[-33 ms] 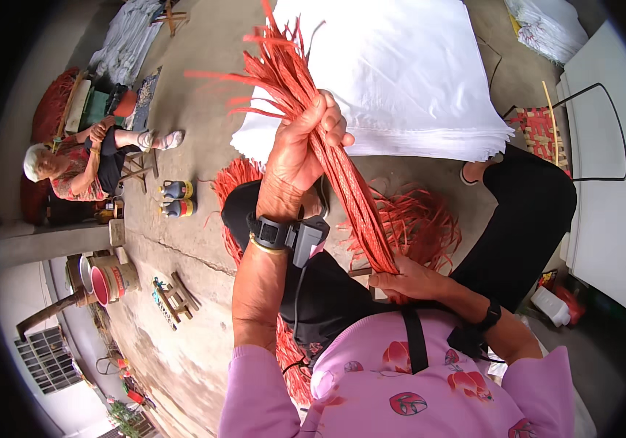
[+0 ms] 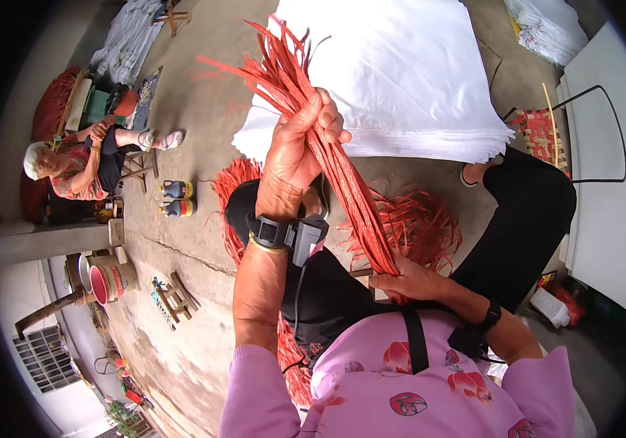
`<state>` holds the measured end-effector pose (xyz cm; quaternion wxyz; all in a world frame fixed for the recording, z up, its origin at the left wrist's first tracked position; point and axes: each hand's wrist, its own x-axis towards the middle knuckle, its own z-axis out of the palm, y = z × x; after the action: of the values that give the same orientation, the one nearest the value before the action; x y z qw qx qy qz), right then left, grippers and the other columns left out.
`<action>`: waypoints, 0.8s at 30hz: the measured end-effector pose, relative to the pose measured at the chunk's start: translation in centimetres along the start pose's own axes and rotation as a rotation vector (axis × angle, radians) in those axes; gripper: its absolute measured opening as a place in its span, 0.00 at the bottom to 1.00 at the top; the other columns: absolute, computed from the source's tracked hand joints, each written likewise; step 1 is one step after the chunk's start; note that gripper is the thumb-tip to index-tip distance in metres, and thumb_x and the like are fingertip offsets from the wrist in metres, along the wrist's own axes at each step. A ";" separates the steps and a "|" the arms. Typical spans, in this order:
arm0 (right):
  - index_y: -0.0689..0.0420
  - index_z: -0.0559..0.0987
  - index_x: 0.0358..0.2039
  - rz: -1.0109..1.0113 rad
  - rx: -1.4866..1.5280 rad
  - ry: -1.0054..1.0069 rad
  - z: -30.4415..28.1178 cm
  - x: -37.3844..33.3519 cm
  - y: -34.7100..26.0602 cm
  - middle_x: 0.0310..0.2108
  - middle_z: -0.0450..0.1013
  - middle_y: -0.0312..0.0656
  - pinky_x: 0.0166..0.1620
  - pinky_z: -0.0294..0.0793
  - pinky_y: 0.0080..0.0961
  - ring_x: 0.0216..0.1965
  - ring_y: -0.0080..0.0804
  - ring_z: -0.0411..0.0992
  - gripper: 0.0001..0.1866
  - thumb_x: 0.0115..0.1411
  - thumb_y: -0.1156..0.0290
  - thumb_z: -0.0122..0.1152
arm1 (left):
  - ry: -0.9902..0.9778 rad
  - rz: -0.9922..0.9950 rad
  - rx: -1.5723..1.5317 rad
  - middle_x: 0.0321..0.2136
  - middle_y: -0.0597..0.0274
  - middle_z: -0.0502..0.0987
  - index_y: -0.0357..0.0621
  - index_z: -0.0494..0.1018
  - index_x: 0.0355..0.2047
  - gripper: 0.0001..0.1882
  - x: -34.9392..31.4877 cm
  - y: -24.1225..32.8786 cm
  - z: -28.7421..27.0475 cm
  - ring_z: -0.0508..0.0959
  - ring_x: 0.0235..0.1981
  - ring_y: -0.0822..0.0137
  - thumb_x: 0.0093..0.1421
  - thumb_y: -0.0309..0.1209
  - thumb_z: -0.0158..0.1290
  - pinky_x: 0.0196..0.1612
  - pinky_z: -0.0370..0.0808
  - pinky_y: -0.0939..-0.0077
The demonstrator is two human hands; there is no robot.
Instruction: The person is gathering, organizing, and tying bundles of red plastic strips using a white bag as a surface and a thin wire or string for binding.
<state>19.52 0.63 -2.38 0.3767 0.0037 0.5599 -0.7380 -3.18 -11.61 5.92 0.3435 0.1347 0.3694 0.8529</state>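
Note:
A long bundle of red strips (image 2: 352, 191) slants across the middle, from upper left to lower right. My left hand (image 2: 304, 139) is closed round its upper part, and loose, frayed ends fan out beyond the fist. Lower down, my right hand (image 2: 417, 278) grips the other end close to my body; its fingers are partly hidden by the strips. Behind the bundle, a heap of similar red strips (image 2: 426, 225) lies on the floor between my legs. More red strips (image 2: 234, 175) show beside my left knee.
A stack of white cloth-like sheets (image 2: 408, 80) stands just ahead. At left, another person (image 2: 83, 164) sits by two dark bottles (image 2: 176, 199), with a small wooden stool (image 2: 176, 299) and buckets (image 2: 114, 283) nearer. A white panel (image 2: 616, 168) and woven red chair (image 2: 539, 135) are at right.
The loose upper ends of the bundle have swung slightly and dropped a little. My left hand has shifted very slightly; my right hand keeps its place, and both still grip the strips.

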 end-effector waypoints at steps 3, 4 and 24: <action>0.60 0.74 0.28 -0.011 -0.113 0.078 -0.4 0.3 0.8 0.19 0.68 0.37 0.27 0.67 0.28 0.23 0.24 0.66 0.22 0.58 0.50 0.55 | -0.025 0.015 -0.078 0.20 0.69 0.65 0.42 0.67 0.34 0.09 0.1 0.6 -0.3 0.64 0.18 0.76 0.65 0.35 0.45 0.29 0.72 0.77; 0.61 0.74 0.29 -0.016 -0.145 0.091 -0.4 0.4 1.1 0.19 0.69 0.38 0.29 0.67 0.29 0.24 0.26 0.68 0.22 0.57 0.50 0.55 | -0.031 0.007 -0.114 0.19 0.69 0.66 0.42 0.67 0.32 0.10 0.0 0.6 -0.4 0.65 0.18 0.76 0.64 0.36 0.46 0.27 0.71 0.77; 0.66 0.72 0.44 -0.597 -0.788 0.824 -6.7 1.7 -12.6 0.33 0.75 0.52 0.43 0.71 0.32 0.37 0.44 0.74 0.36 0.42 0.49 0.69 | 0.213 0.119 0.017 0.16 0.73 0.59 0.41 0.64 0.30 0.12 3.0 -2.4 3.7 0.54 0.15 0.79 0.67 0.35 0.41 0.19 0.58 0.84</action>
<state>8.49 6.40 4.73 -0.1177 -0.0077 0.8649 -0.4880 -2.38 -6.41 6.72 0.2500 0.0678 0.4026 0.8779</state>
